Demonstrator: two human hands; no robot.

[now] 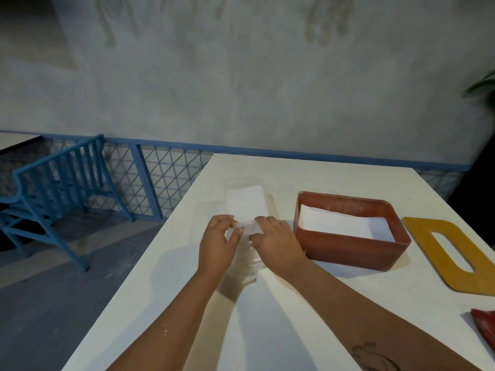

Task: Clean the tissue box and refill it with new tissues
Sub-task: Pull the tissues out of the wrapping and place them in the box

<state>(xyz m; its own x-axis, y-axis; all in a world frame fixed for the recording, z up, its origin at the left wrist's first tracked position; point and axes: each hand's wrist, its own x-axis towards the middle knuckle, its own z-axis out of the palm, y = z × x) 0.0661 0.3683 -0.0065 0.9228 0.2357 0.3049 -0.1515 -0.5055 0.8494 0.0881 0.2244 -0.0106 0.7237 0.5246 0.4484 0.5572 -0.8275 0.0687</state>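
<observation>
A red-brown tissue box [351,251] stands open on the white table [267,317], right of centre, with a stack of white tissues [345,224] lying inside it. Its yellow slotted lid [455,254] lies flat to the right of the box. A clear plastic pack of white tissues [245,203] lies left of the box, running away from me. My left hand [218,245] and my right hand [278,242] both pinch the pack's near, crumpled plastic end [247,227], fingertips almost touching.
A red cloth-like thing [486,325] shows at the table's right edge. A thin stick [273,206] lies beside the pack. A blue chair [61,188] and a blue mesh railing [171,172] stand left of the table. A grey wall is behind.
</observation>
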